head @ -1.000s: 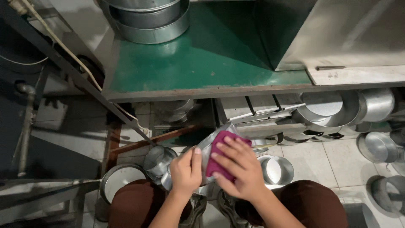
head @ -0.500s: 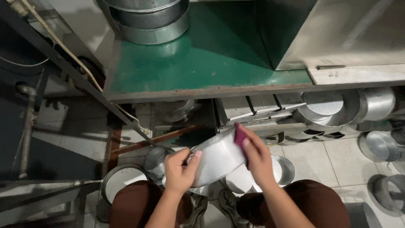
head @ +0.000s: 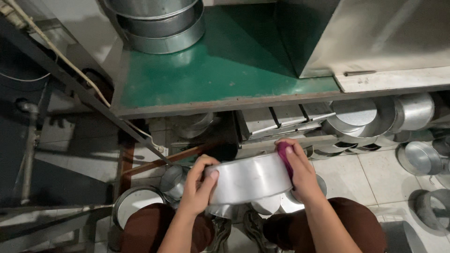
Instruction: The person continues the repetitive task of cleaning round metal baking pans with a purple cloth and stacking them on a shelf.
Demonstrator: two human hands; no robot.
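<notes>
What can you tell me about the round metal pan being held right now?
The round metal pan is a shallow, straight-walled tin of dull silvery metal, turned on edge so its outer wall faces the camera. The left hand grips its left rim, thumb on the wall. The right hand presses a magenta cloth against its right side. It is held above the person's knees.

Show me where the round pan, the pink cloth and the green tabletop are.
Round pan (head: 248,179), head view, on its shiny side wall.
Pink cloth (head: 284,154), head view, on the bit showing above the right hand's fingers.
Green tabletop (head: 225,70), head view, on a bare part of its middle.
</notes>
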